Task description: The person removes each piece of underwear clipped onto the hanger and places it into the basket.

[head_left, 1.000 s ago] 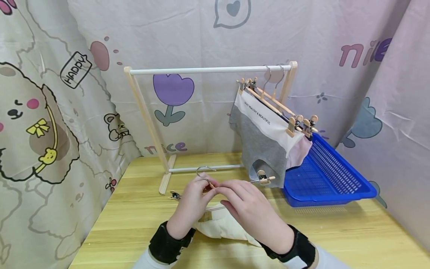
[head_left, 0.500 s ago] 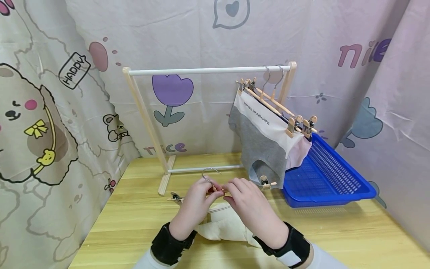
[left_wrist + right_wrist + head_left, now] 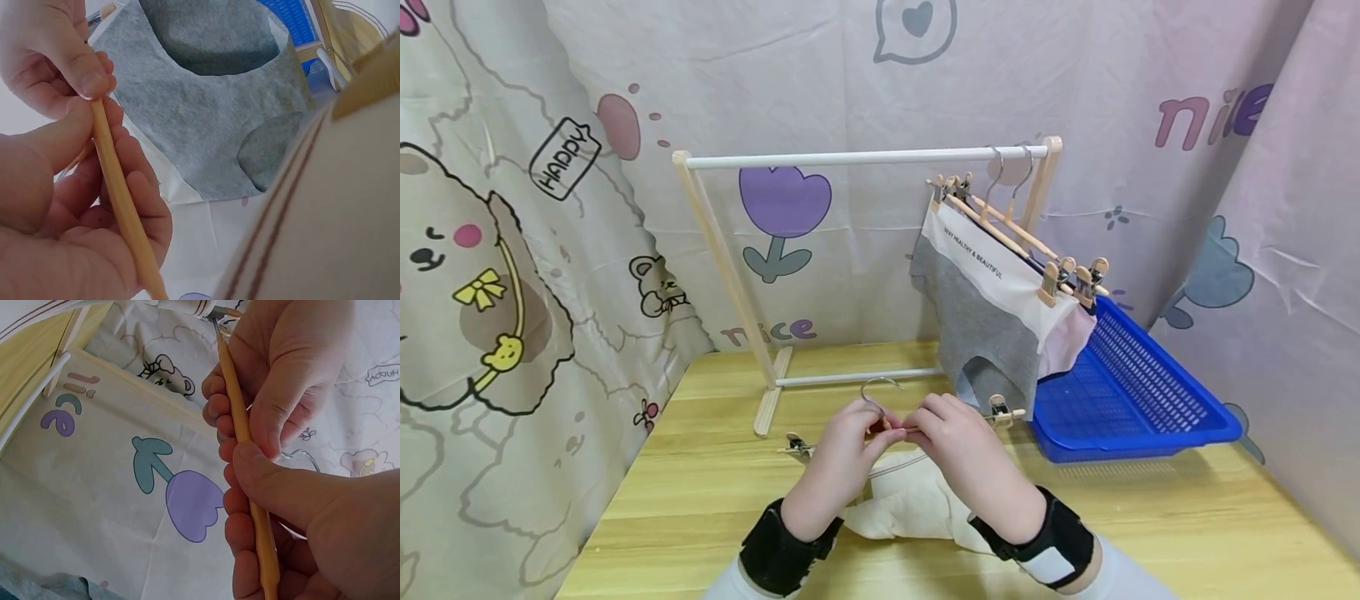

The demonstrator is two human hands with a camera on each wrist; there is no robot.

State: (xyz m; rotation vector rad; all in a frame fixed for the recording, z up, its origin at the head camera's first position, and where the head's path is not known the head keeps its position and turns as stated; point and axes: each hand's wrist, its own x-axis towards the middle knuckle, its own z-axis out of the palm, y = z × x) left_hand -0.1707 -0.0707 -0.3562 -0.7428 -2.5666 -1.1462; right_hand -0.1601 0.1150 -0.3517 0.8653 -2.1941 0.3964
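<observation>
Head view: one yellow wood-grain bench; on it, at right, one blue mesh plastic basket, and one white-railed wooden rack bearing two hooked hangers, grey-and-white cloth briefs foremost. One light-wood clip hanger sits above one cream cloth garment; left hand and right hand hide its middle, fingers curled round it.

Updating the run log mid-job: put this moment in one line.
left hand: grips clip hanger | right hand: grips same hanger | cream garment: below hands | gray garment: hung from rack
</observation>
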